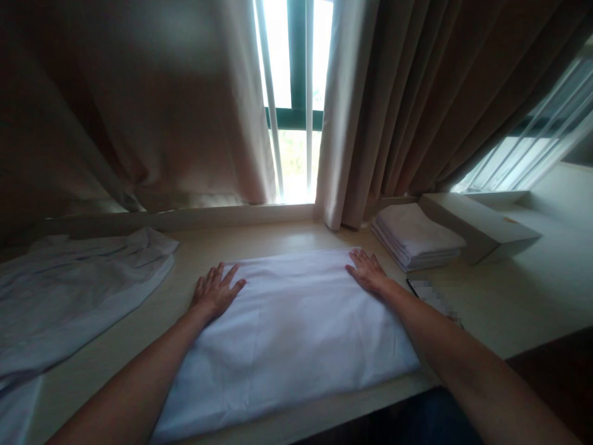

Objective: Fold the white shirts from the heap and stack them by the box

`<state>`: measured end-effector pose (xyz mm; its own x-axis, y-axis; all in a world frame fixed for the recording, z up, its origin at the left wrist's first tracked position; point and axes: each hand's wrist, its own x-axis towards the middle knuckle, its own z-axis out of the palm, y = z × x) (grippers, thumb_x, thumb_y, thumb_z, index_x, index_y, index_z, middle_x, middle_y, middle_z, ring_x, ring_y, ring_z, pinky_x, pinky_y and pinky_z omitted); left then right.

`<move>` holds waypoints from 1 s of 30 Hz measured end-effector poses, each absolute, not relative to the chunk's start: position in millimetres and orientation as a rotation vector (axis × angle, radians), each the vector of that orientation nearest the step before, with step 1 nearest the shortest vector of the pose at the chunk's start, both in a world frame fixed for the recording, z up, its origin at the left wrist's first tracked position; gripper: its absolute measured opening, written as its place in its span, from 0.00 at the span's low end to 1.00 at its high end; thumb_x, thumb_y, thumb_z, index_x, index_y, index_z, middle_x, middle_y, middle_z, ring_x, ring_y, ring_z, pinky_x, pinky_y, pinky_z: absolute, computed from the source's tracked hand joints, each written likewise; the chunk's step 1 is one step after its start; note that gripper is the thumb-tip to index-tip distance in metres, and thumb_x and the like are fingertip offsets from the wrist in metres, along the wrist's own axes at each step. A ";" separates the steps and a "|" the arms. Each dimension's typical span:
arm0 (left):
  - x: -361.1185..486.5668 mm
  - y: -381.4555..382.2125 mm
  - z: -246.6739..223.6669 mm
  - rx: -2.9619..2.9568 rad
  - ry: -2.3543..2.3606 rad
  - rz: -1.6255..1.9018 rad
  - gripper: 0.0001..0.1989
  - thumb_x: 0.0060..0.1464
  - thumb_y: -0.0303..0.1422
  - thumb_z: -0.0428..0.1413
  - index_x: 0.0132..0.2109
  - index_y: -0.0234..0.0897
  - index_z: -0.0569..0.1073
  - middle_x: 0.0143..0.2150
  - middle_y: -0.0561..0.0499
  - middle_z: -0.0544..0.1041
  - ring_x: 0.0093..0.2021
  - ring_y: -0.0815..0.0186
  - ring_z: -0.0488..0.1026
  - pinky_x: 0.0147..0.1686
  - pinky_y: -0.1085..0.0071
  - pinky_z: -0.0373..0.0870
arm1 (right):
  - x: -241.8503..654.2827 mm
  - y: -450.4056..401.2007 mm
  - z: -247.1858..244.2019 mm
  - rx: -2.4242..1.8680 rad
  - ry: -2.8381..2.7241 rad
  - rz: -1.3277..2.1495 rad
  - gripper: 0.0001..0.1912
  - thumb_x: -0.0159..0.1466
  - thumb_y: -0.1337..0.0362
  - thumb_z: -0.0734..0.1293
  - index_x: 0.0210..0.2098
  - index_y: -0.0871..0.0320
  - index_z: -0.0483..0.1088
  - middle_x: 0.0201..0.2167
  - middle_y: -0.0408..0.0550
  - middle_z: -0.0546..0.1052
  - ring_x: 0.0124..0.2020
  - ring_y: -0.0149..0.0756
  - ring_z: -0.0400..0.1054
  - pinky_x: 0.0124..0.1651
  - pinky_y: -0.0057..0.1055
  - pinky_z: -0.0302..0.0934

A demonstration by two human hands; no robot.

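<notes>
A folded white cloth (296, 334), like a sheet, lies flat across the pale ledge in front of me. My left hand (217, 292) rests on its far left corner with the fingers spread. On the far right corner lies my right hand (367, 272), palm down and fingers stretched out. Neither hand grips anything. Soft creases run over the cloth, and its near edge lies close to the ledge's front edge.
Loose white fabric (83, 290) spreads at the left. To the right are a stack of folded white cloths (417, 235), a pale box (482, 225) and a flat dark-edged object (428, 296), partly blurred. Curtains (393, 93) hang behind, beside a barred window (294, 93).
</notes>
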<state>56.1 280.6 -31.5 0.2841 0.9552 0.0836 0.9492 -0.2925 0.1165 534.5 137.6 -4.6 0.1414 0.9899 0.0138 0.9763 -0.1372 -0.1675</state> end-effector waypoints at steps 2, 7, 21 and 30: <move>52.5 287.2 -28.2 2.456 1.824 0.245 0.38 0.57 0.58 0.36 0.69 0.45 0.49 0.72 0.41 0.43 0.70 0.49 0.41 0.63 0.48 0.41 | 538.1 120.9 6.4 -2.234 -1.967 0.051 0.39 0.68 0.41 0.42 0.69 0.59 0.44 0.70 0.50 0.45 0.70 0.43 0.33 0.68 0.49 0.26; 32.2 257.4 -7.4 2.591 1.684 0.417 0.40 0.59 0.56 0.35 0.69 0.35 0.49 0.72 0.42 0.42 0.71 0.54 0.39 0.64 0.52 0.42 | 531.0 33.8 25.4 -1.999 -2.188 -0.178 0.38 0.69 0.43 0.45 0.69 0.59 0.39 0.70 0.49 0.42 0.70 0.40 0.31 0.69 0.46 0.28; -11.4 108.0 -32.4 2.682 1.651 0.303 0.42 0.57 0.55 0.42 0.69 0.32 0.46 0.71 0.42 0.44 0.70 0.58 0.41 0.67 0.57 0.39 | 510.7 -58.3 -34.2 -2.089 -2.107 -0.052 0.39 0.68 0.42 0.48 0.69 0.59 0.39 0.70 0.50 0.42 0.70 0.42 0.36 0.69 0.46 0.36; 11.3 156.1 19.1 1.953 1.950 0.502 0.31 0.54 0.49 0.46 0.56 0.32 0.69 0.54 0.39 0.74 0.54 0.52 0.71 0.51 0.63 0.65 | 497.0 -63.9 -10.8 -2.175 -1.920 0.058 0.41 0.66 0.40 0.48 0.69 0.61 0.45 0.69 0.52 0.47 0.69 0.43 0.38 0.69 0.46 0.33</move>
<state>11.3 156.1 19.1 -0.0020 0.9999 0.0124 0.8818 -0.0041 0.4715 497.0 -63.9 -10.8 0.1361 0.9825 0.1272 0.9730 -0.1084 -0.2040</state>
